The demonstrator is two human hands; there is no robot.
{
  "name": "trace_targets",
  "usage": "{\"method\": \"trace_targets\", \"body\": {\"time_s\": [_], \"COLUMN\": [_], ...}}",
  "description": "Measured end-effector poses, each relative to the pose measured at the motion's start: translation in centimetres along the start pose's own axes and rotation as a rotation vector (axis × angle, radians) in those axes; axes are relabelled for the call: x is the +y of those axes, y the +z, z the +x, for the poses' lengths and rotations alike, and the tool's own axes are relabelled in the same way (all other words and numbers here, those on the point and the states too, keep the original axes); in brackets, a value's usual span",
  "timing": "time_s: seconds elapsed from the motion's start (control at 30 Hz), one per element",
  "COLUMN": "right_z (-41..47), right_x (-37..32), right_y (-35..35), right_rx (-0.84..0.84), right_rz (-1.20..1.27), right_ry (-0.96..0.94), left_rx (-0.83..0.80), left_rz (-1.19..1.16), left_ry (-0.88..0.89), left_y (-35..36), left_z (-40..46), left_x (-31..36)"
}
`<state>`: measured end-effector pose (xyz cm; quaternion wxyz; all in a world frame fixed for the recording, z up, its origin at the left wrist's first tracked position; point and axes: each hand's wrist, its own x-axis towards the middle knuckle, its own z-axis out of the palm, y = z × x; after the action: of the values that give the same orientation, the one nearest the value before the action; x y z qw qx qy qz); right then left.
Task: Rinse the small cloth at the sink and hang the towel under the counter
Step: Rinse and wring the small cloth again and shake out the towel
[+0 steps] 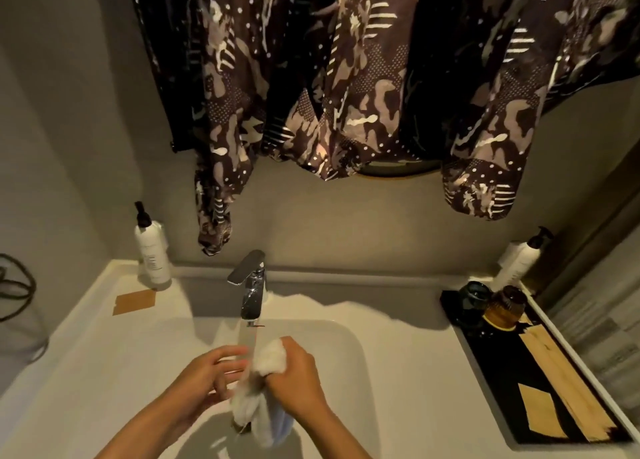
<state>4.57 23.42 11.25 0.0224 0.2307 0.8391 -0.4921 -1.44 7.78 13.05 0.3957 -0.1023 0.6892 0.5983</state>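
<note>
I'm clenching the small white cloth (268, 382) in my right hand (298, 375), bunched top under the faucet (251, 285) stream w/ the tail hanging over the basin (353, 372) so runoff drains there. My left hand (211, 372) is hanging loose-fingered beside it, gripping nothing, ready to squeeze.

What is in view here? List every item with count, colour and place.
cloth: 1, white, under the tap
tap: 1, chrome, running, behind the basin
sink: 1, white, centre
bottles: 2, white with black pumps, back corners
tray: 1, black and wood, right counter
cups: 2, dark and amber, on the tray
fabric: patterned brown, hanging above
left hand: open, beside the cloth
right hand: gripping the cloth
</note>
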Motion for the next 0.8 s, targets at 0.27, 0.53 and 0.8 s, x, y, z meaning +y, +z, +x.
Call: {"method": "trace_targets", "body": {"time_s": [0.27,0.53,0.8], "right_z": [-0.2,-2.0,-0.1], "right_x": [-1.5,-1.8,-0.4], "right_y": [2.5,5.1,2.1], "right_rx": [-0.057,-0.047,-0.158], "right_rz": [0.482,-0.171,0.662], "right_ry": [0.065,-0.164,0.146], "left_rx": [0.3,-0.079,0.297], "left_rz": [-0.575,-0.532,-0.28], "left_ry": [-0.024,-0.097,0.07], "left_y": [-0.7,0.5,-0.4], "left_z": [-0.1,1.8,2.2], "left_x": [-5.5,-2.6,-1.7]}}
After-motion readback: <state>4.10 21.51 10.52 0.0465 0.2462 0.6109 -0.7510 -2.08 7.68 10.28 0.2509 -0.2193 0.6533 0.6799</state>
